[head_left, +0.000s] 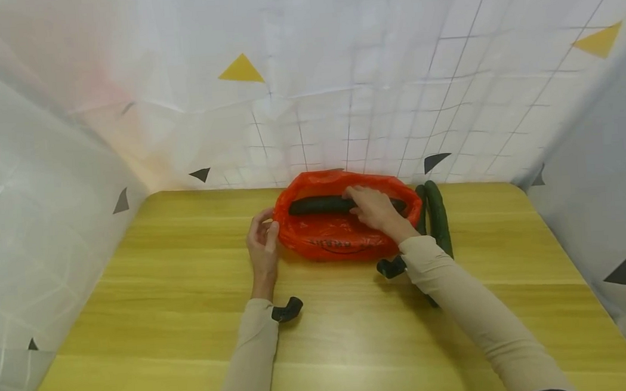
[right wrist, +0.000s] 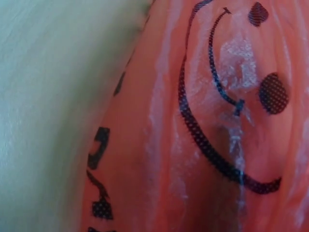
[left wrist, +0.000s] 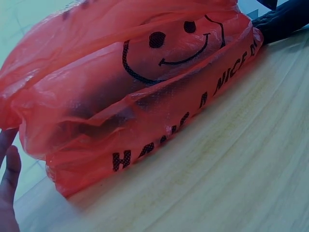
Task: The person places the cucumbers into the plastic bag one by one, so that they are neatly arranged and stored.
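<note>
A red plastic bag (head_left: 343, 250) with a printed smiley face and lettering lies with its mouth spread wide. A dark green cucumber (head_left: 313, 205) lies lengthwise inside it. At the bag's left end, my left hand (head_left: 262, 240) holds the rim between thumb and fingers; the left wrist view shows only its fingertips (left wrist: 12, 166) at the edge. My right hand (head_left: 372, 207) reaches into the mouth, fingers and thumb round the cucumber's middle. The right wrist view shows the bag's printed side (right wrist: 231, 121) but not the hand.
Just right of the bag, two more cucumbers (head_left: 438, 215) lie side by side, partly behind the right forearm. The wooden table (head_left: 189, 275) meets a white sheeted wall (head_left: 308, 124) behind the bag. Dark wrist cameras (head_left: 288, 310) stick out from both cuffs.
</note>
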Demonstrator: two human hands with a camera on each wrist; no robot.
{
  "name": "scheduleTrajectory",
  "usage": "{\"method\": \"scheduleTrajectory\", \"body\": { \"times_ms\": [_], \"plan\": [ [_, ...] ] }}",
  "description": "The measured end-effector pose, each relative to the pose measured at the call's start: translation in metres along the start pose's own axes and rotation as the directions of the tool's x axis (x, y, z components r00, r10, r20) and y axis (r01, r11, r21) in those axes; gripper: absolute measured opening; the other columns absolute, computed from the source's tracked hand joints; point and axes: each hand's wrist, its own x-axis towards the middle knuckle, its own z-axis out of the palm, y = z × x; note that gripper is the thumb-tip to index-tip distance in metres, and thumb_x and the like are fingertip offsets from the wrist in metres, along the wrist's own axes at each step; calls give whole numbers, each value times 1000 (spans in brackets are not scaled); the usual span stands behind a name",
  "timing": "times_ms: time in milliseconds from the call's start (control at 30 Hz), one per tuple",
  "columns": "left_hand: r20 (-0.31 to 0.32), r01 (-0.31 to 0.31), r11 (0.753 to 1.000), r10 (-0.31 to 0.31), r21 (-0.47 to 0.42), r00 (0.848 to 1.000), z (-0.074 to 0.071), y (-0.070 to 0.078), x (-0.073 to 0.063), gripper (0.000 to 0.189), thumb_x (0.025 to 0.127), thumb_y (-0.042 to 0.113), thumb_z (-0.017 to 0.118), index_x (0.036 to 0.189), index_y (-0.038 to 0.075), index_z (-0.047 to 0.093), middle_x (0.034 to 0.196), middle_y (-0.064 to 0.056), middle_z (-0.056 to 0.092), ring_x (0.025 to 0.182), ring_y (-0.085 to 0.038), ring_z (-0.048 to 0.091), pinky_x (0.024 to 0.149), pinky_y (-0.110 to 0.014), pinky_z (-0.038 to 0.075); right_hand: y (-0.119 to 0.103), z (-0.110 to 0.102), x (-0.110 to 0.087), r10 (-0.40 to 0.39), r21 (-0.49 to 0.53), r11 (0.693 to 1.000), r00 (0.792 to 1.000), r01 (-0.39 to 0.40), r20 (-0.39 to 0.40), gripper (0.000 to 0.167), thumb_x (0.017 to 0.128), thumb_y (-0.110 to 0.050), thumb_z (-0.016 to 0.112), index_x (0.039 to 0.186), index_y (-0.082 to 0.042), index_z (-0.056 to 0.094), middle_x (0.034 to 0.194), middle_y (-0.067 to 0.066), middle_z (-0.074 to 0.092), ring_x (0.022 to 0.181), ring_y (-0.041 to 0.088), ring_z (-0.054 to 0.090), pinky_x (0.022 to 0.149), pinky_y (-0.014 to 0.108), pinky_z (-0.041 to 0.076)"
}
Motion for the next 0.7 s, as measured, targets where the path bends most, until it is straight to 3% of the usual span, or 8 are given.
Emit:
{"method": "scheduleTrajectory", "body": {
  "times_ms": [233, 400, 700],
  "plan": [
    [11, 6, 1000, -6, 11, 1000, 1, 0, 2, 33, 92, 1, 55, 122, -11, 53, 118, -26, 57, 90, -19, 58, 82, -20, 50, -3, 2, 0, 25, -51, 998, 1000, -25, 8, 35, 86, -14, 68, 119, -14, 55, 119, 9, 54, 106, 31, 55, 77, 51, 51],
    [5, 11, 1000, -11, -5, 1000, -2, -7, 2, 32, 91, 0, 55, 122, -11, 53, 120, -26, 57, 92, -23, 57, 83, -20, 50, -4, 7, -1, 29, -64, 997, 1000, -30, -7, 34, 86, -15, 68, 117, -14, 56, 117, 8, 54, 104, 31, 56, 76, 51, 50],
    [-19, 18, 999, -18, 35, 1000, -2, -22, -3, 32, 93, 12, 58, 124, 2, 57, 119, -19, 58, 92, -18, 57, 84, -19, 49, -2, 11, -5, 42, -74, 996, 999, -43, -14, 32, 86, -16, 68, 117, -14, 58, 114, 7, 57, 100, 28, 58, 72, 48, 51]
  ]
}}
